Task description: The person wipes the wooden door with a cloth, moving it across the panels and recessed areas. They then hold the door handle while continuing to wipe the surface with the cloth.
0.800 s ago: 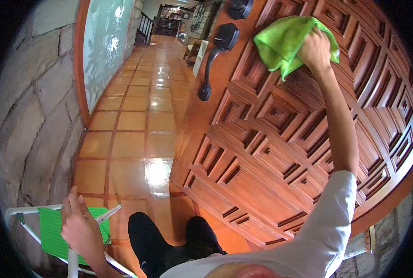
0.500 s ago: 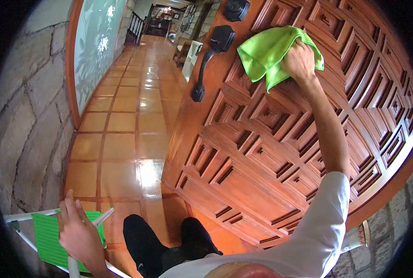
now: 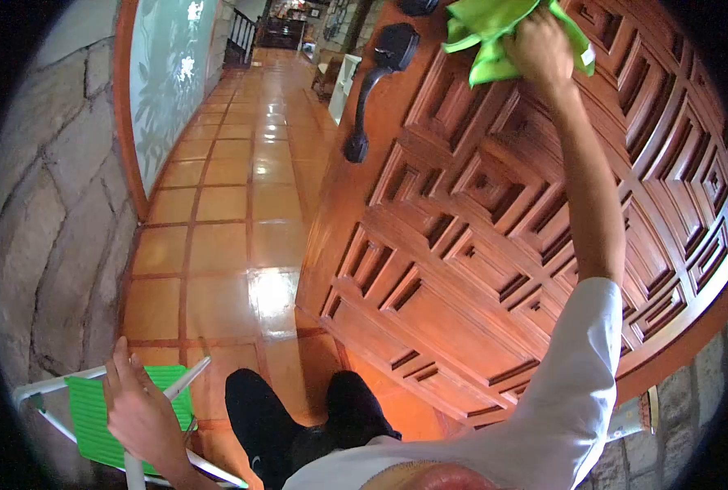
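Note:
My right hand (image 3: 540,53) is closed on a bright green cloth (image 3: 491,37), bunched up against the upper part of a carved wooden door (image 3: 478,253). A black door handle (image 3: 370,98) is left of the cloth. At the lower left, my left hand (image 3: 145,412) rests on the white frame (image 3: 133,472) of what looks like a step stool with a green ribbed step (image 3: 94,416). Its fingers are stretched out, not wrapped round the frame. Part of the frame is hidden under the palm.
Shiny terracotta tiles (image 3: 217,237) run down a hallway past the door's edge. A stone wall (image 3: 62,204) and a frosted glass panel (image 3: 168,82) line the left. A white shelf (image 3: 343,86) stands beyond the door. My black-clad legs (image 3: 258,416) show below.
My right hand and the green cloth have moved up the door and slightly right; the cloth is more crumpled. The view has shifted a little. My left hand stays on the stool's frame.

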### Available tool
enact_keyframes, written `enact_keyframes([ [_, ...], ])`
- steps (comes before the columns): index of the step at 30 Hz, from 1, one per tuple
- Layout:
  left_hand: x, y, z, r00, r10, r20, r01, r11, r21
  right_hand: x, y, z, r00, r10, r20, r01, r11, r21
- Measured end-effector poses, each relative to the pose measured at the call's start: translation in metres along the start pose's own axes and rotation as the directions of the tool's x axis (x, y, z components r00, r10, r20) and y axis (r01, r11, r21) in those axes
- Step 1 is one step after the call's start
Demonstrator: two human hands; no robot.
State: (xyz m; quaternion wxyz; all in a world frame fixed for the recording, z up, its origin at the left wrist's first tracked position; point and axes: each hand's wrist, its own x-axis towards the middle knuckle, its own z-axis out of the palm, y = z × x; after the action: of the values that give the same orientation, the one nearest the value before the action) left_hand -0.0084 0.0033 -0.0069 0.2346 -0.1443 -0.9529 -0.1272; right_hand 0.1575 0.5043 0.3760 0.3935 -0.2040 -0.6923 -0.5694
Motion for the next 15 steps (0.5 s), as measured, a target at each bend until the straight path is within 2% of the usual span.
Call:
enact_keyframes([
  [1,-0.001,-0.001,0.003,1.000,0.001,-0.021,-0.001,1.000,0.007,-0.019,-0.003,0.013,0.986,-0.127,-0.106,0.122,0.991,-0.051],
  [3,-0.002,0.001,0.006,0.999,-0.008,-0.043,0.008,1.000,-0.005,-0.051,-0.035,0.004,0.993,-0.052,0.110,0.056,0.998,-0.035],
  [4,-0.002,0.001,0.006,0.998,0.017,-0.067,-0.020,0.999,-0.036,-0.055,-0.047,-0.006,0.983,-0.161,-0.092,0.156,0.986,-0.056],
  [6,-0.001,0.001,0.002,0.993,0.061,-0.101,-0.067,0.996,-0.058,-0.048,-0.055,0.001,0.989,-0.095,0.111,0.094,0.996,0.006],
  [7,-0.001,0.001,0.002,1.000,0.018,-0.020,-0.018,1.000,-0.010,-0.038,-0.061,0.003,0.977,-0.069,0.201,0.067,0.998,0.015],
  [8,-0.001,0.003,0.002,0.998,-0.028,0.055,0.026,0.999,0.039,-0.032,-0.068,0.004,0.983,-0.058,0.172,0.051,0.998,0.044],
  [9,-0.002,0.001,0.005,0.999,-0.008,0.041,0.006,0.999,0.036,-0.026,-0.072,0.007,0.988,-0.047,0.145,0.037,0.997,0.071],
  [11,-0.004,-0.005,0.014,1.000,-0.020,0.017,0.019,0.998,0.060,-0.025,-0.070,0.069,0.940,-0.036,0.339,-0.024,0.985,0.172],
  [14,-0.004,-0.002,0.010,1.000,-0.008,0.024,0.005,0.992,0.125,-0.045,-0.060,0.077,0.961,-0.237,0.143,0.253,0.961,-0.111],
  [15,-0.004,0.002,0.005,1.000,0.004,0.020,-0.006,0.993,0.120,-0.033,-0.057,0.019,0.977,-0.100,0.186,0.111,0.992,-0.051],
])
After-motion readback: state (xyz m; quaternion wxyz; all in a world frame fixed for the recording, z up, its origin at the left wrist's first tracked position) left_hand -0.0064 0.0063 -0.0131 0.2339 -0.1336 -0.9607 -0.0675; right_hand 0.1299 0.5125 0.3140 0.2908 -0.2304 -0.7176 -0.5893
